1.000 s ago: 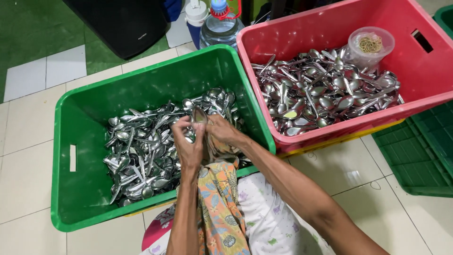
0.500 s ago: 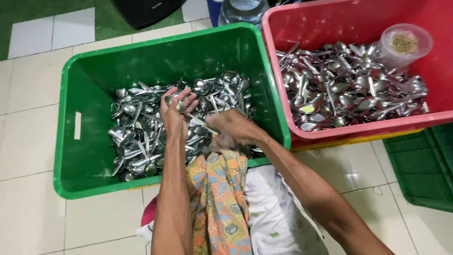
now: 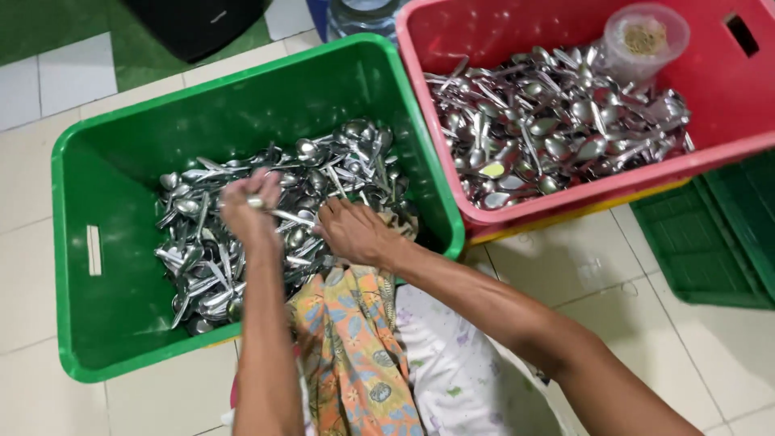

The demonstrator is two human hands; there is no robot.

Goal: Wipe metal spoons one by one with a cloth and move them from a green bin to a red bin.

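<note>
A green plastic crate (image 3: 97, 323) holds a heap of metal spoons (image 3: 323, 165). My left hand (image 3: 245, 211) hovers over the middle of the heap, its fingers closed around a spoon (image 3: 278, 215) whose handle sticks out to the right. My right hand (image 3: 355, 234) lies palm down at the crate's near edge, with its fingers curled on the top of an orange patterned cloth (image 3: 355, 347). The cloth hangs over the crate wall onto my lap. What lies under the right palm is hidden.
A red crate (image 3: 726, 97) to the right holds several more spoons and a clear lidded tub (image 3: 644, 39). A dark green crate (image 3: 710, 242) lies flat on the tiled floor at the right. A white printed cloth (image 3: 460, 379) covers my lap. A water bottle (image 3: 367, 14) stands behind the crates.
My left hand has moved left, away from the cloth and out over the spoon heap, with a spoon in it. My right hand has stayed at the crate's near edge on the cloth.
</note>
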